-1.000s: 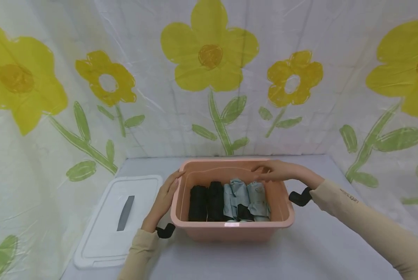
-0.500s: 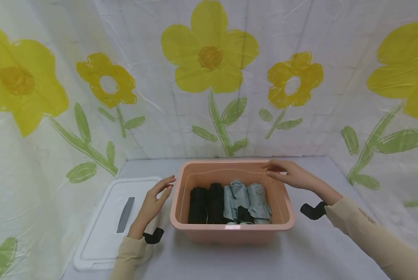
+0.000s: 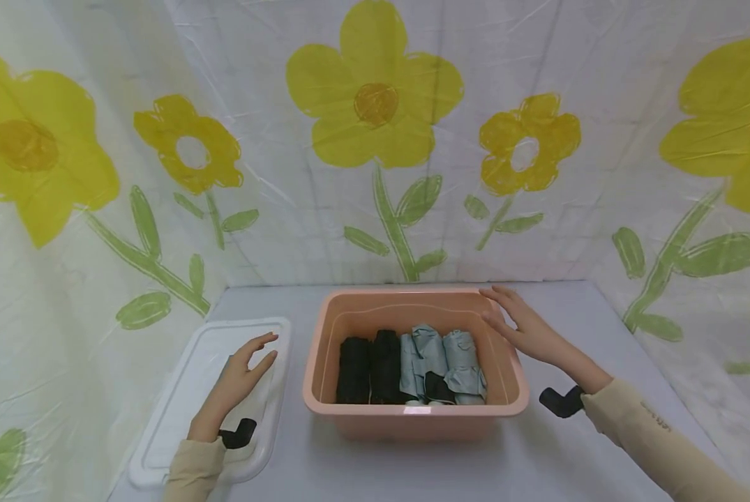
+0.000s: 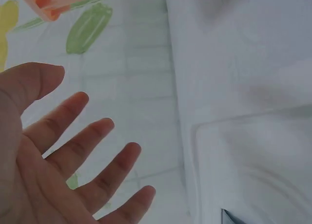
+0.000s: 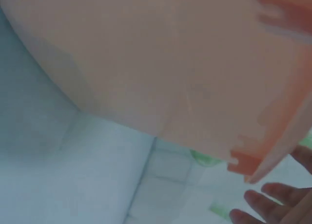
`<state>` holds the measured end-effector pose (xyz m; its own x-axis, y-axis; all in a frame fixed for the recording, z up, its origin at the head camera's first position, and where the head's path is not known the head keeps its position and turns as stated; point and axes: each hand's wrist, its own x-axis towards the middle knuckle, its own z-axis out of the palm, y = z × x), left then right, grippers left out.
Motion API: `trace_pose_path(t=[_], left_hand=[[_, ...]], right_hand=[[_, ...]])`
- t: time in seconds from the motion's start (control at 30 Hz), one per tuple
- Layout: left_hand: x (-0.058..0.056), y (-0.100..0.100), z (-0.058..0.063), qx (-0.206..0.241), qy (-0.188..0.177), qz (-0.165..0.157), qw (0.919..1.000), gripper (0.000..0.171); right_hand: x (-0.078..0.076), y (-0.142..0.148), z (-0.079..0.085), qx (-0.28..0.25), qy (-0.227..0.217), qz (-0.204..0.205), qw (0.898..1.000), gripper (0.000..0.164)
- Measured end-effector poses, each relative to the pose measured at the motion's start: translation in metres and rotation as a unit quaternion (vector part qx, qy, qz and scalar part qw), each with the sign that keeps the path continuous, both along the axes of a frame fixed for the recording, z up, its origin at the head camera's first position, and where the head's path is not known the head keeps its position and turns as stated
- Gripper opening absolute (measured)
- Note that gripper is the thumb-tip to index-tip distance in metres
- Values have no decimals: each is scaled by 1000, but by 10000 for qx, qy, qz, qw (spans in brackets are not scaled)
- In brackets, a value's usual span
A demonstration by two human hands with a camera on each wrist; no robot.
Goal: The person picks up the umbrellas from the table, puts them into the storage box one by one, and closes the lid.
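Note:
My left hand (image 3: 235,380) is over the white lid (image 3: 180,390), holding nothing; in the left wrist view its fingers (image 4: 114,173) are spread. Beside the lid stands a pink storage bin (image 3: 412,422). My right hand (image 3: 528,335) is at the bin's far right rim with its fingers extended; in the right wrist view the fingertips (image 5: 253,197) show beside the rim. Inside the bin, black rolled garments (image 3: 353,369) lie on the left and light blue rolled garments (image 3: 465,359) on the right. A small black piece (image 3: 437,387) lies at the front among the blue rolls.
A pale cloth covers the table (image 3: 412,474). Behind and at both sides hangs a white curtain (image 3: 274,209) printed with yellow flowers. The lid's grey handle is mostly covered by my left hand in the head view.
My left hand has left the bin's left rim and moved left over the lid. My right hand has drawn back from above the rolls to the right rim. The bin stays in place.

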<state>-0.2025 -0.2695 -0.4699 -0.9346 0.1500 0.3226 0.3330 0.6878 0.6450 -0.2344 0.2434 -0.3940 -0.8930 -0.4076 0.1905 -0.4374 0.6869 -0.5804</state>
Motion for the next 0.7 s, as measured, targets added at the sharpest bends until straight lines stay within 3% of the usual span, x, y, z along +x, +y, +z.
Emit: trace_pose_path(t=[0.13, 0.43, 0.53, 0.7], left_hand=[[6, -14, -5, -326, -210, 159, 9991, 43], [15, -40, -13, -1009, -647, 595, 9910, 51], [20, -44, -13, -1296, -1073, 766, 9828, 57], [22, -51, -17, -1679, -1875, 1134, 9611, 65]], right_hand=[[4, -5, -5, -18, -307, 14, 9995, 61], [6, -5, -21, 36, -268, -154, 9995, 66], [6, -7, -23, -25, -275, -242, 9993, 71], [6, -11, -26, -221, -412, -388, 9982, 79]])
